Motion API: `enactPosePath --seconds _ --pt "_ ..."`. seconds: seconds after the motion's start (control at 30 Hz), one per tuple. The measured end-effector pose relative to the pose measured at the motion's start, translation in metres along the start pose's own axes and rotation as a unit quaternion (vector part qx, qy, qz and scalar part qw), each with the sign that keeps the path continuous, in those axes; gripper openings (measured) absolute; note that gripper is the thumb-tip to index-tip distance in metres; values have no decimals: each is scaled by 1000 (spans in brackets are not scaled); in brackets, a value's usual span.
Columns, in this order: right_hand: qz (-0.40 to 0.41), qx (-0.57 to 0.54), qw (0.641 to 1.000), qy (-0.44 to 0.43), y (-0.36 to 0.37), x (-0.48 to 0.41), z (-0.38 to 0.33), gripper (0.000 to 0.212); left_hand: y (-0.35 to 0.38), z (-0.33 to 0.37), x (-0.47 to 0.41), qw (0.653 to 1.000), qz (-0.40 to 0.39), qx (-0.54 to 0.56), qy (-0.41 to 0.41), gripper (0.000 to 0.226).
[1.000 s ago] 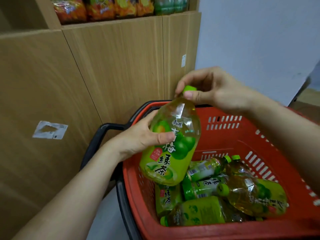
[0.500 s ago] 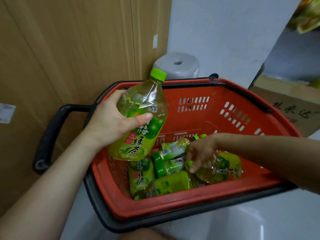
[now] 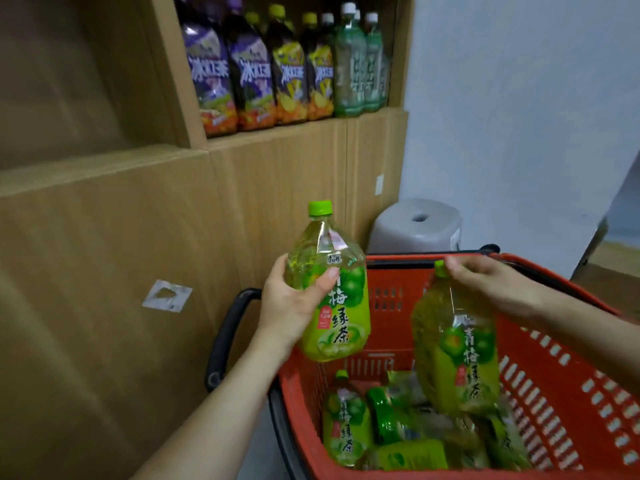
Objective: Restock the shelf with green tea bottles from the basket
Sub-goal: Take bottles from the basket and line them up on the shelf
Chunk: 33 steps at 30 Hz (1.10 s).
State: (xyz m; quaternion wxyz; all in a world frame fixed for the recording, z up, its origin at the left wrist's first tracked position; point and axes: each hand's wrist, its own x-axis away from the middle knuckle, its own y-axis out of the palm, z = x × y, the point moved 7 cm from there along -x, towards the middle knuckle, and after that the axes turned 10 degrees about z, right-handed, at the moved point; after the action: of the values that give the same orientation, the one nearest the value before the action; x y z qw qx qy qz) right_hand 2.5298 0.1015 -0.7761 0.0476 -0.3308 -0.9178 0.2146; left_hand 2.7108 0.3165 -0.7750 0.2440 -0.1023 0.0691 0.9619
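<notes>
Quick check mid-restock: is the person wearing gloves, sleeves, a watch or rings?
No. The left hand and right hand are bare, ungloved. The left forearm and right forearm show uncovered to the frame edge; no sleeve, watch, bracelet or ring is visible.

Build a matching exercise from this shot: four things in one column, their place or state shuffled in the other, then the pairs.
Column A
1. left hand
2. right hand
3. grey stool
4. purple-labelled bottles

Column B
a. stand on the shelf
b. holds a hanging green tea bottle by its top, over the basket
c. stands behind the basket
d. grips an upright green tea bottle round its body

Pairs: 1-d, 2-b, 3-c, 4-a
</notes>
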Motion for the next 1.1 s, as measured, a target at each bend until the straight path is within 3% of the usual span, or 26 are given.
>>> enactPosePath --seconds 0.3,0.53,0.8,0.93,1.03,1.1 --pt "90 -170 958 -212 71 -26 -243 56 -113 159 0 986 96 -23 132 50" --pt "60 -218 925 -307 147 -30 -387 56 -237 269 -1 926 273 -113 233 60" --pt "21 -198 920 -338 235 -56 -472 62 -329 286 -25 895 353 -192 193 53" --pt "19 -145 922 -359 286 -66 -494 75 -349 271 -36 895 364 -201 160 90" --pt "29 -118 924 -363 309 -72 -506 72 -361 271 -42 891 354 -239 153 92" --pt "51 -115 918 -376 312 -72 -507 65 -366 278 -42 856 353 -332 181 92"
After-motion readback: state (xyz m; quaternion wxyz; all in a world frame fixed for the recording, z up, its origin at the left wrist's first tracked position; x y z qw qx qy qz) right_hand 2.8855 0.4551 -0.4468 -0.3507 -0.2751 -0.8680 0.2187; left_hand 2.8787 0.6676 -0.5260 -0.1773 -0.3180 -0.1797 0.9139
